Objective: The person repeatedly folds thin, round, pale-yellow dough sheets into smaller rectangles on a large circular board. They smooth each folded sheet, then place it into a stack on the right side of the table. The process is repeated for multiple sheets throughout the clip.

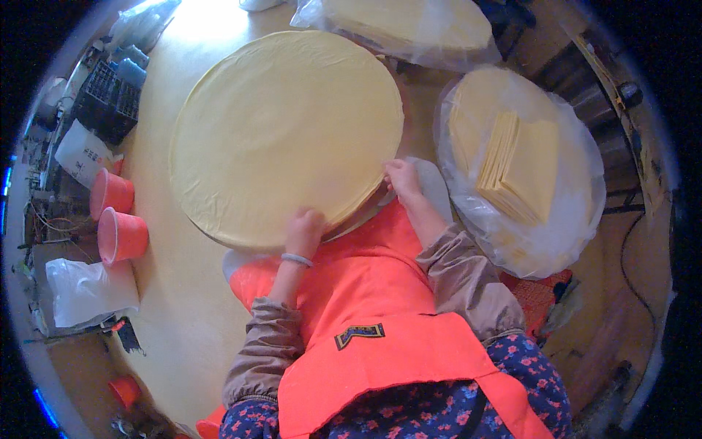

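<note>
A broad stack of thin, round, pale yellow flatbread-like sheets (285, 131) lies before me. At its near right rim, my right hand (404, 180) pinches the edge of a sheet between thumb and fingers. My left hand (305, 233) is curled at the near rim, blurred, with a pale band on its wrist. Whether its fingers hold a sheet cannot be made out. Between the two hands, layered edges show along the rim. Below the stack is the lap of my red apron (373, 274).
To the right, folded yellow sheets (521, 170) rest on a plastic-covered round stack (466, 120). Another plastic-wrapped stack (417, 27) stands at the back. On the left are red tubs (123, 236), a white bag (90, 291) and a black crate (109, 99).
</note>
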Available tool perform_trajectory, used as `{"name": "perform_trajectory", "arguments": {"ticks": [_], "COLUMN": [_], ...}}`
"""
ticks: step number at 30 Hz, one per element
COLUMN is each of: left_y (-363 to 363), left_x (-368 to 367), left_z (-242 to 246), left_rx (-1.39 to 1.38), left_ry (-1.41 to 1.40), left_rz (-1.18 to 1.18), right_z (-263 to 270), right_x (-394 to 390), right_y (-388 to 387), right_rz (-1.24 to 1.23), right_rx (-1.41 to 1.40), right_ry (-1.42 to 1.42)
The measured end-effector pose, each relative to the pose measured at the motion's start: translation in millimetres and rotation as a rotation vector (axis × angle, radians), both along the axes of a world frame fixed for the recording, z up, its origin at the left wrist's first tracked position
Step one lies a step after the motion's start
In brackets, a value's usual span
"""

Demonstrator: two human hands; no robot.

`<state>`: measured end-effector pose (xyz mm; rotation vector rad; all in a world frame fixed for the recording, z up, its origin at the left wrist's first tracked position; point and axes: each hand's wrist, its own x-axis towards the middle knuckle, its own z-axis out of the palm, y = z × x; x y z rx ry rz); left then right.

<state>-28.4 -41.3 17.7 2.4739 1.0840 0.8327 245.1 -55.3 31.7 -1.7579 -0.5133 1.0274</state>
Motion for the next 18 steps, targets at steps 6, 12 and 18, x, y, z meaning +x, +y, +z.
{"name": "perform_trajectory", "arguments": {"ticks": [6,12,18], "left_y": [5,2,3], "left_x": [0,-1,0], "left_z": [-2,16,19], "left_rx": [-0.096,0.033,0.120], "left_ry": [-0.085,0.030,0.075], "left_rz": [-0.024,-0.062,-0.091], "right_z": [-6,-1,3], "right_x": [-4,-2,1], "right_y": [8,12,21], "right_rz": [-0.156,-0.209,-0.147], "right_rx": [0.035,-0.035,-0.101], "right_ry": [0.146,0.252,0.403]}}
